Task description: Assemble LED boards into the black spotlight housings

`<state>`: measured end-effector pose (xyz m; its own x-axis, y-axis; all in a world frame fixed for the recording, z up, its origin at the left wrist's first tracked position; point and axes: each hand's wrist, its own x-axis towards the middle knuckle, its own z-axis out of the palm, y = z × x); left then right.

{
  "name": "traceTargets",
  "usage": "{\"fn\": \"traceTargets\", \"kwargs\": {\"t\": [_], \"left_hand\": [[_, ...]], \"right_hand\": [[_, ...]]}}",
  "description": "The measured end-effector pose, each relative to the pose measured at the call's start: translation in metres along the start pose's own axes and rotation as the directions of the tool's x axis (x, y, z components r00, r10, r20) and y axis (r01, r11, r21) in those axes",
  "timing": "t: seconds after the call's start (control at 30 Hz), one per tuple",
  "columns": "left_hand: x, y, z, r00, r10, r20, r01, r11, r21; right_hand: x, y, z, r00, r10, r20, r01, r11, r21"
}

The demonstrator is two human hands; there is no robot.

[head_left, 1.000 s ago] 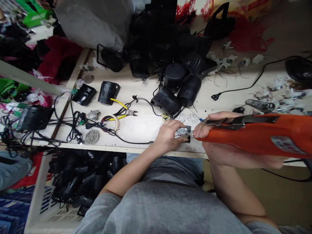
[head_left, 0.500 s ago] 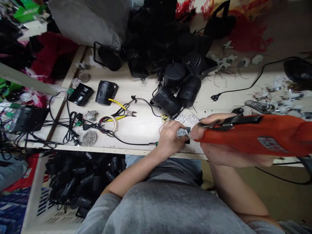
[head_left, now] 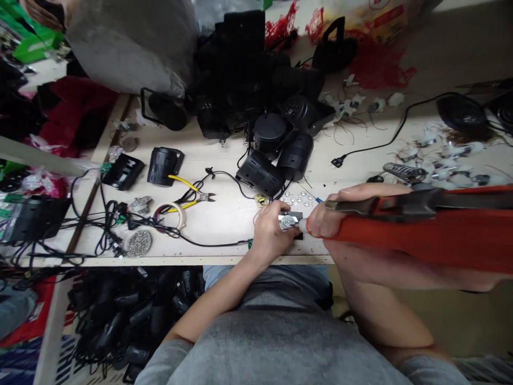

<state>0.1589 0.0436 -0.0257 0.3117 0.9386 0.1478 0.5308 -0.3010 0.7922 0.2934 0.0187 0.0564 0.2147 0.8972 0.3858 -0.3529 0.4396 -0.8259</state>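
Note:
My left hand (head_left: 267, 231) is closed around a small grey motor (head_left: 287, 222) set against a dark rectangular part (head_left: 297, 235) near the bench's front edge. My right hand (head_left: 326, 218) grips the nose of a long orange power tool (head_left: 420, 238) that looks like an electric screwdriver, with a dark lever (head_left: 385, 207) along its top. The tool lies nearly level, its pale tip meeting the motor's right side. What exactly the tip touches is hidden by my fingers. Several small round silver pieces (head_left: 296, 198) lie just beyond my hands.
Yellow-handled cutters (head_left: 192, 193), a tape roll (head_left: 180, 215) and a dish of screws (head_left: 138, 243) are on the left. Black housings (head_left: 261, 172) are piled behind my hands, with white motors (head_left: 441, 160) at right. A crate (head_left: 60, 353) of black parts stands below the bench.
The bench and its things have shifted left and slightly down in view. The orange tool's rear has turned, and its lever shows more. Both hands keep their hold.

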Motion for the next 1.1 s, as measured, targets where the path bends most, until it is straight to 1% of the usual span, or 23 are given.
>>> {"fn": "traceTargets", "kwargs": {"t": [0.03, 0.1, 0.2, 0.27, 0.4, 0.53, 0.7, 0.77, 0.83, 0.93, 1.1], "left_hand": [[-0.001, -0.001, 0.000, 1.000, 0.010, -0.008, -0.010, 1.000, 0.014], [-0.003, -0.002, 0.000, 0.999, 0.022, -0.023, -0.022, 0.999, 0.030], [-0.004, -0.003, 0.000, 0.999, 0.017, -0.027, -0.017, 1.000, 0.016], [-0.004, -0.003, -0.001, 1.000, 0.004, -0.019, -0.004, 1.000, 0.002], [-0.003, -0.002, -0.002, 0.999, -0.042, 0.005, 0.042, 0.999, -0.007], [-0.002, -0.004, 0.000, 0.998, -0.057, 0.000, 0.057, 0.998, -0.032], [-0.003, -0.008, 0.002, 0.996, -0.093, -0.004, 0.092, 0.993, -0.073], [-0.004, -0.008, 0.003, 0.994, -0.106, -0.004, 0.105, 0.990, -0.099], [-0.004, -0.008, 0.003, 0.994, -0.107, -0.003, 0.106, 0.987, -0.119], [-0.003, -0.006, 0.002, 0.996, -0.093, 0.005, 0.093, 0.990, -0.110], [0.001, -0.003, -0.003, 0.998, -0.049, 0.048, 0.054, 0.994, -0.092]], "right_hand": [[0.003, 0.001, 0.004, 1.000, 0.004, 0.012, -0.004, 1.000, 0.003], [0.008, 0.009, 0.010, 0.997, 0.038, 0.072, -0.040, 0.999, 0.033], [0.012, 0.026, 0.012, 0.984, 0.068, 0.163, -0.090, 0.988, 0.128], [0.011, 0.035, 0.010, 0.981, 0.079, 0.178, -0.108, 0.982, 0.157], [0.005, 0.043, 0.004, 0.978, 0.127, 0.164, -0.149, 0.981, 0.128], [0.003, 0.045, 0.005, 0.983, 0.150, 0.106, -0.162, 0.981, 0.109], [0.010, 0.042, 0.013, 0.960, 0.258, 0.106, -0.260, 0.965, 0.013], [0.014, 0.040, 0.017, 0.959, 0.255, 0.121, -0.259, 0.966, 0.011], [0.017, 0.038, 0.021, 0.954, 0.251, 0.163, -0.255, 0.967, 0.005], [0.020, 0.034, 0.026, 0.944, 0.250, 0.215, -0.253, 0.967, -0.016], [0.024, 0.034, 0.032, 0.954, 0.224, 0.198, -0.226, 0.974, -0.013]]}}
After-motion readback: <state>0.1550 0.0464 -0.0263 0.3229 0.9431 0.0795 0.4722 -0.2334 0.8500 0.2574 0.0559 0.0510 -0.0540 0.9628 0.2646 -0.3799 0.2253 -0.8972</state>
